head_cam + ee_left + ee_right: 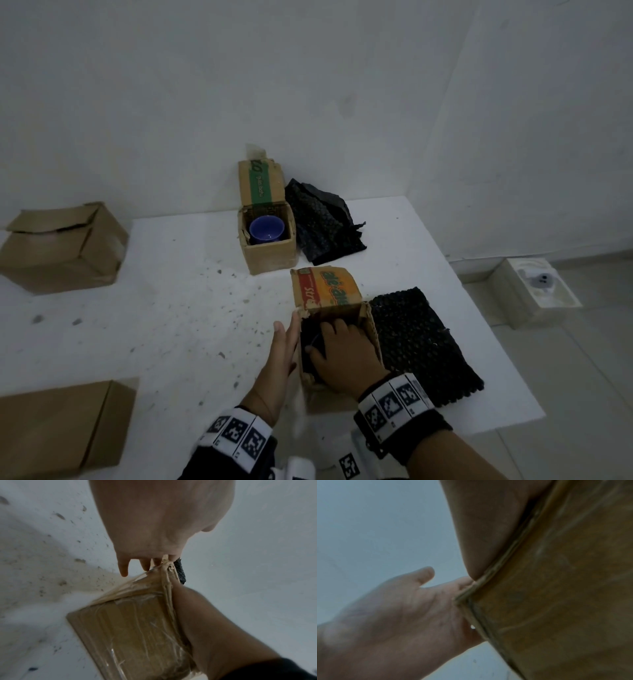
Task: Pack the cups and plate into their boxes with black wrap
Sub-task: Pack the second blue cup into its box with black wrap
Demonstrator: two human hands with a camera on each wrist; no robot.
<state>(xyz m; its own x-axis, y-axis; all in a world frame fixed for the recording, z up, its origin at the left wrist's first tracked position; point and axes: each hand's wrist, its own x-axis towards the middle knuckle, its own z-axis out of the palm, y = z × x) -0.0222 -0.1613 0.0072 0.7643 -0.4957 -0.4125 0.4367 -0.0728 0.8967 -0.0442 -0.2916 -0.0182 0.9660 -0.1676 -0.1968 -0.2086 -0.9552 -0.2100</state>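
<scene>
Four cardboard boxes counted on desk [191, 308]; two black wrap sheets.

Near box [334, 329], orange flap raised: braced by flat left hand [279, 359]; right hand [342, 356] fingers curled on dark wrapped item inside.

Blue cup [266, 230] seen in open box [269, 236] at 12 o'clock.

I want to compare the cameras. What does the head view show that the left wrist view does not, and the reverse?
Only the head view shows the blue cup in the far box, and the right hand reaching into the near box. Only the left wrist view shows clear tape on the near box's side. Both show the left hand flat against that box, and the speckled white table.
</scene>
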